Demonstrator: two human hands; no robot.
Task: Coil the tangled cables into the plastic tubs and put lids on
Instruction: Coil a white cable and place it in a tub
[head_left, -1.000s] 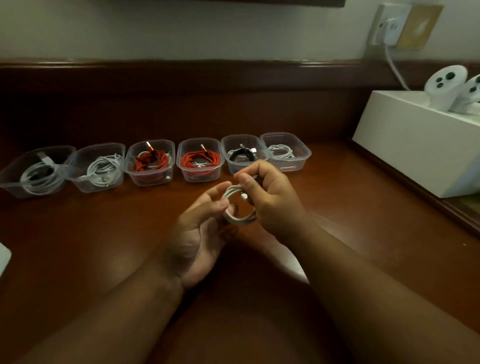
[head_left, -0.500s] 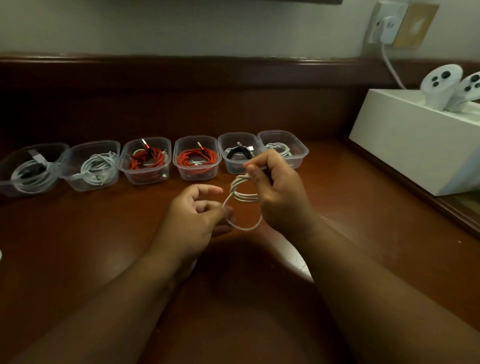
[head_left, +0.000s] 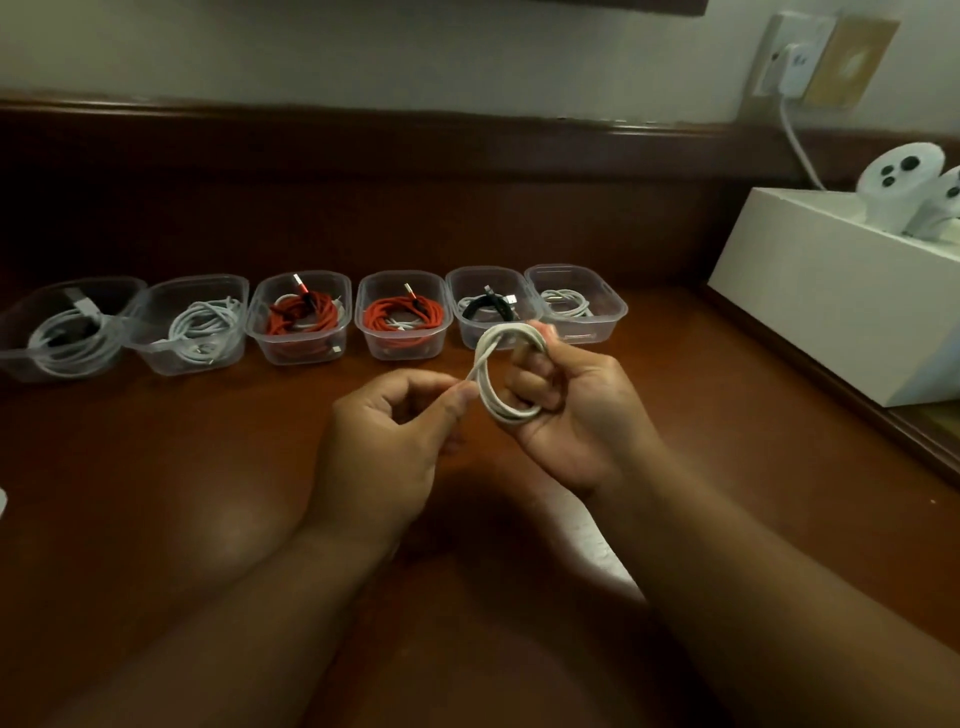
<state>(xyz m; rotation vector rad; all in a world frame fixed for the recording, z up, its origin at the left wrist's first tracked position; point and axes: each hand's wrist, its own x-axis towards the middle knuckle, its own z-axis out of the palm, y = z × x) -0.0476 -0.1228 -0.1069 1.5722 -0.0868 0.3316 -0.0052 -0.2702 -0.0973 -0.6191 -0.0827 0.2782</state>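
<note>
A white cable (head_left: 491, 382) is wound into a small loop above the brown desk. My right hand (head_left: 566, 410) grips the loop, with fingers through it and the thumb on its top. My left hand (head_left: 389, 441) pinches one strand of the same cable at the loop's left side. Behind them stands a row of several clear plastic tubs without lids. From the left, two tubs (head_left: 67, 332) (head_left: 192, 325) hold white coils, two tubs (head_left: 301, 317) (head_left: 402, 314) hold red coils, one tub (head_left: 488, 306) holds a black and white coil, and the last tub (head_left: 576, 304) a small white coil.
A white box (head_left: 831, 291) stands at the right on the desk, with two white controllers (head_left: 904, 176) in it. A wall socket (head_left: 792, 57) with a plugged white lead sits above it. A dark wooden back panel runs behind the tubs.
The loose hanging loop has been drawn tight into the coil. My right hand turned palm-up with the coil; my left hand shifted from under the coil to pinching a strand at its left.
</note>
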